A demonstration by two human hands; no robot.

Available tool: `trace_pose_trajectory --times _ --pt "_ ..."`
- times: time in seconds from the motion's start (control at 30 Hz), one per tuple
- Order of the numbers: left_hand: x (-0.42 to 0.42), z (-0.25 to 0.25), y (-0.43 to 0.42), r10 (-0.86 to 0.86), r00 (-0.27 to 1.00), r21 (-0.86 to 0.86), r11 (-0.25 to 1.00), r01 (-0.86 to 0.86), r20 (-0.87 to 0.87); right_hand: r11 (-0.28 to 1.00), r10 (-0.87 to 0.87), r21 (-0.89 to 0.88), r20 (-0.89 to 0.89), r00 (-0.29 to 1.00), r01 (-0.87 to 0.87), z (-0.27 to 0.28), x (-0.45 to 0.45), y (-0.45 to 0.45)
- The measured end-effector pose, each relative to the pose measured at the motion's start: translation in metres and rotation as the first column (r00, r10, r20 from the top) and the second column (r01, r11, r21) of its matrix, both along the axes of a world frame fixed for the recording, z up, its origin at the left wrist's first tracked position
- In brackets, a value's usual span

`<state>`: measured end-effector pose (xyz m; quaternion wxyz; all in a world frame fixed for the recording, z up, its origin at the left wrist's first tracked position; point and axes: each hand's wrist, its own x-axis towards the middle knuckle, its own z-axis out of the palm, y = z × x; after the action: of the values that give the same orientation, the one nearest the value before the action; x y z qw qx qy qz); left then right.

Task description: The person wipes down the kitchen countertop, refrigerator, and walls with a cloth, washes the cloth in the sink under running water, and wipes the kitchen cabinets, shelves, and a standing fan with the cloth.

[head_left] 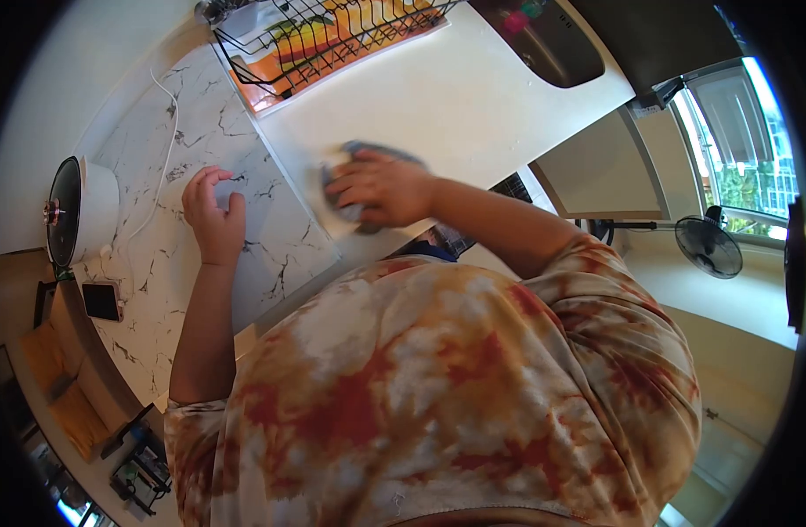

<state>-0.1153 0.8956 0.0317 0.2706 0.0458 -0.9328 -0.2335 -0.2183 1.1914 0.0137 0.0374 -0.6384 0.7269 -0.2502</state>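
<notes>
My right hand (387, 187) presses a grey cloth (337, 189) flat on the white countertop (403, 114), close to its left edge. The cloth is slightly blurred and shows around the fingers. Over the marbled counter (271, 228) to the left is my left hand (213, 211), its fingers curled loosely and its thumb apart, with nothing held. Nearest to that hand is the marbled surface itself.
A black wire rack (310, 53) stands on a colourful mat (267, 92) at the back. The sink (565, 53) lies back right. At left are a white cooker (100, 206), a white cable (170, 149) and a phone (103, 300).
</notes>
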Motion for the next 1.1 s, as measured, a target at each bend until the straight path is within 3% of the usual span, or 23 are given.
trace_pose_trajectory --times 0.03,0.1,0.13,0.17,0.2,0.23,0.27,0.3,0.33,0.37,0.4,0.43,0.47,0.5,0.53,0.6,0.67,0.7,0.9,1.1 --pt "0.0 -0.001 0.0 0.009 1.0 -0.017 1.0 -0.009 -0.005 0.999 -0.034 -0.016 0.017 0.999 0.034 0.005 -0.011 0.021" --pt "-0.003 -0.002 -0.001 0.003 1.0 -0.013 1.0 -0.003 -0.003 0.916 -0.391 -0.126 -0.078 0.917 0.38 -0.012 -0.049 0.071" --pt "-0.001 -0.002 -0.001 0.001 1.0 -0.015 1.0 -0.001 -0.023 0.832 -0.552 -0.057 -0.187 0.813 0.552 -0.013 -0.074 0.099" --pt "0.002 -0.003 -0.001 -0.001 1.0 -0.015 1.0 0.001 -0.021 0.646 -0.747 0.049 -0.167 0.644 0.762 0.008 -0.087 0.114" --pt "0.002 -0.002 0.0 0.015 1.0 -0.022 1.0 -0.015 -0.013 0.556 -0.782 0.156 0.43 0.45 0.817 -0.007 -0.121 0.14" --pt "-0.001 -0.002 0.001 0.035 0.999 -0.027 0.999 -0.036 -0.011 0.484 -0.875 -0.072 -0.02 0.484 0.872 0.003 -0.124 0.144" --pt "-0.001 -0.003 0.001 0.035 0.999 -0.023 0.999 -0.036 -0.016 0.503 -0.806 0.043 0.383 0.451 0.863 0.04 -0.104 0.12" --pt "0.001 -0.003 -0.001 0.025 0.999 -0.034 0.999 -0.026 -0.032 0.546 -0.628 0.143 0.722 0.29 0.825 0.07 -0.08 0.085" --pt "-0.001 -0.003 -0.002 0.005 0.998 -0.044 0.999 -0.008 -0.056 0.712 -0.563 -0.012 0.588 0.581 0.702 0.03 -0.083 0.076" --pt "-0.003 -0.004 -0.002 -0.021 0.997 -0.039 0.999 0.019 -0.069 0.835 -0.299 -0.082 0.762 0.574 0.544 0.037 -0.053 0.049" --pt "-0.002 -0.006 -0.004 -0.029 0.994 -0.066 0.998 0.022 -0.107 0.956 -0.277 -0.074 0.083 0.957 0.283 0.035 -0.036 0.022" --pt "-0.002 -0.007 -0.004 -0.037 0.988 -0.09 0.996 0.024 -0.147 0.881 -0.451 0.172 0.027 0.892 0.44 0.065 0.012 -0.008" --pt "-0.001 -0.005 -0.002 -0.036 0.988 -0.115 0.993 0.018 -0.153 0.926 -0.371 0.066 -0.022 0.928 0.372 0.031 0.034 -0.018" --pt "0.0 -0.003 0.0 -0.033 0.987 -0.14 0.99 0.01 -0.158 0.965 -0.234 0.13 0.039 0.971 0.228 0.014 0.045 -0.028" --pt "0.0 -0.002 0.002 -0.029 0.987 -0.157 0.988 0.004 -0.157 0.947 -0.266 0.101 -0.285 0.921 0.305 -0.02 0.061 -0.031" --pt "-0.001 -0.001 0.005 -0.036 0.985 -0.17 0.985 0.006 -0.169 0.953 -0.255 0.096 -0.257 0.932 0.287 -0.025 0.047 -0.025" --pt "-0.002 0.002 0.008 -0.035 0.993 -0.2 0.98 0.012 -0.115 0.985 -0.162 0.056 -0.07 0.984 0.166 -0.031 0.023 -0.026" --pt "-0.003 0.002 0.009 -0.05 0.991 -0.203 0.979 0.025 -0.121 0.967 -0.206 0.138 -0.057 0.977 0.212 -0.026 0.007 -0.031" --pt "-0.006 0.017 0.034 -0.092 0.994 -0.341 0.937 0.068 -0.055 0.849 -0.525 0.026 -0.067 0.849 0.527 -0.027 -0.102 -0.017" --pt "-0.012 0.031 0.117 -0.131 0.991 -0.365 0.924 0.117 -0.014 0.694 -0.692 0.047 -0.229 0.684 0.718 -0.028 -0.164 0.125"
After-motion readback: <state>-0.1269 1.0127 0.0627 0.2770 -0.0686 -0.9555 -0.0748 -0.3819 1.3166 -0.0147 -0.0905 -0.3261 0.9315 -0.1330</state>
